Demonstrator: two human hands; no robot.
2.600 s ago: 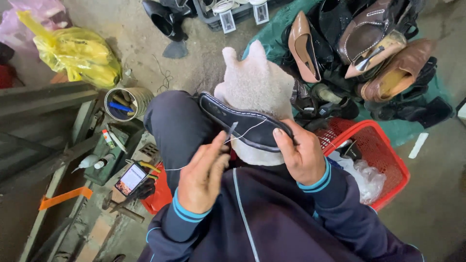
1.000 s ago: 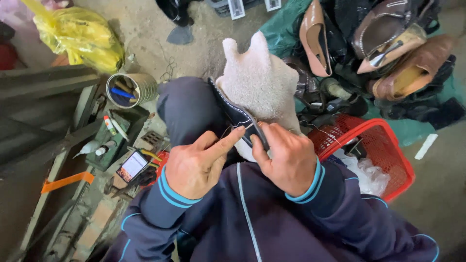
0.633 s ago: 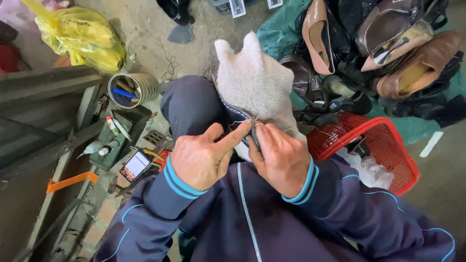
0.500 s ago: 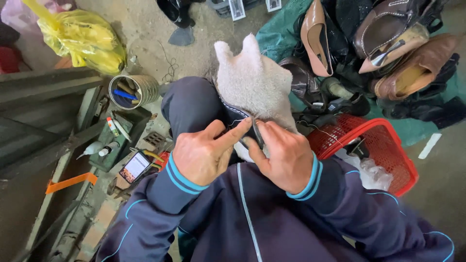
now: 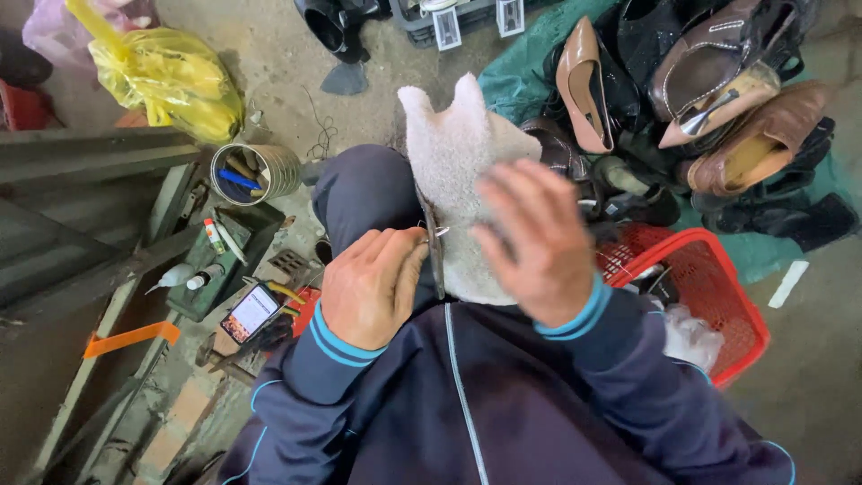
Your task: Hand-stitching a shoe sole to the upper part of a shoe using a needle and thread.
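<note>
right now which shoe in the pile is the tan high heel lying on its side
The tan pump at the pile's left edge, nearest the grey cloth. The other shoes are darker brown or black.

Dark shoe sole (image 5: 435,256) edge-on, upright across pale woolly cloth (image 5: 453,171) on lap.

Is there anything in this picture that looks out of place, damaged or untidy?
The shoes at upper right lie in a jumbled heap on the green net, some tipped on their sides. A phone rests tilted among tools. The strip held by the left hand shows no visible damage.
</note>
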